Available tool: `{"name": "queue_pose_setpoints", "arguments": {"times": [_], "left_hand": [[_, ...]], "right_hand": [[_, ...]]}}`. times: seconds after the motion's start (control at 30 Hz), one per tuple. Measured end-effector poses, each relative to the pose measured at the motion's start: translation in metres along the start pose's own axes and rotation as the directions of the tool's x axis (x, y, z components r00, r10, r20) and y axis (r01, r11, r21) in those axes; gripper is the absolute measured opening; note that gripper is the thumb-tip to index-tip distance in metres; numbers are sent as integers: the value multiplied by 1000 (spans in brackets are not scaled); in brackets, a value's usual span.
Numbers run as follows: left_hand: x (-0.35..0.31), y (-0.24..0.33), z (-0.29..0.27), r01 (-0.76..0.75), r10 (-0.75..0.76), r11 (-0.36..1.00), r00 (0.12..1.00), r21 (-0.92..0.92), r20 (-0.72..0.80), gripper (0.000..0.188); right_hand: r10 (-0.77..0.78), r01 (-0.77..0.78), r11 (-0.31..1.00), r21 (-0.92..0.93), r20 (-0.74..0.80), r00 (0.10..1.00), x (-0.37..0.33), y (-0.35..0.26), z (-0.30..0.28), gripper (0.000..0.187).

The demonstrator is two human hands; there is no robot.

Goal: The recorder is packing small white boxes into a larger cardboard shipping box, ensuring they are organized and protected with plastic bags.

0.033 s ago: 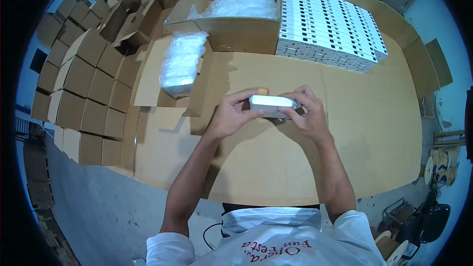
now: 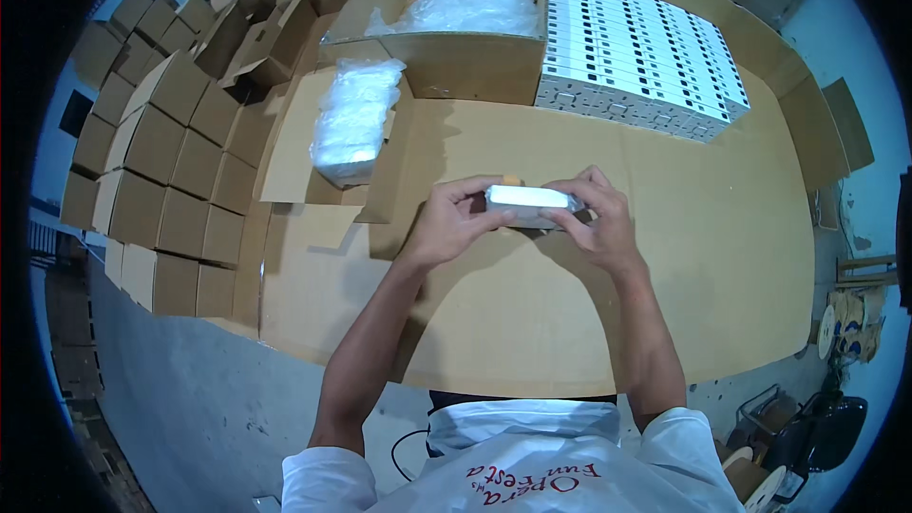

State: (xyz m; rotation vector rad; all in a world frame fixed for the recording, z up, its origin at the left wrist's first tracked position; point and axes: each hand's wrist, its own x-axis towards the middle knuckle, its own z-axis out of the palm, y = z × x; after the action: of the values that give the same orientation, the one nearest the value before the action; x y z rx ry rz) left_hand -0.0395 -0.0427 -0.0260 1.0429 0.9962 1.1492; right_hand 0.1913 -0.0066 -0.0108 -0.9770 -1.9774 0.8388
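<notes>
Between both hands, above the cardboard-covered table, is a small white box point(image 2: 528, 198) in shiny clear wrap. My left hand point(image 2: 456, 220) pinches its left end between thumb and fingers, and a bit of orange shows at a fingertip there. At the other end my right hand point(image 2: 597, 220) grips the box the same way, thumb on the near side. To the left of my hands, an open carton point(image 2: 287, 166) contains a row of similar wrapped packs point(image 2: 356, 123) standing close together.
A larger open carton point(image 2: 475, 66) at the back holds clear plastic wrapping point(image 2: 465, 8). Beside it, on the right, white boxes point(image 2: 641, 57) lie in tight rows. Brown cartons point(image 2: 176, 157) are stacked left of the table. A cardboard wall point(image 2: 798, 100) rims the far right.
</notes>
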Motion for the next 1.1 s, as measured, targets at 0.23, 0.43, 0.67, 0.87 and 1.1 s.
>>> {"name": "queue_pose_setpoints", "arguments": {"times": [0.23,0.43,0.67,0.87,1.1], "left_hand": [[-15,-4,-25,24,-38,994,991,109,126,38],[-27,-18,-45,-160,139,962,984,223,107,57],[-40,-6,-68,-131,99,882,991,453,95,57],[-46,-10,-77,-172,155,842,985,511,76,41],[-49,-46,-99,-160,129,787,987,596,94,38]], "right_hand": [[8,8,988,-155,98,995,-9,-32,15,21],[-27,32,969,-247,24,999,-8,-60,20,17],[70,-73,990,-123,-24,997,24,-88,46,17],[-19,20,949,314,-7,1000,70,-113,115,21],[-86,-7,714,700,99,991,101,-139,210,24]]}}
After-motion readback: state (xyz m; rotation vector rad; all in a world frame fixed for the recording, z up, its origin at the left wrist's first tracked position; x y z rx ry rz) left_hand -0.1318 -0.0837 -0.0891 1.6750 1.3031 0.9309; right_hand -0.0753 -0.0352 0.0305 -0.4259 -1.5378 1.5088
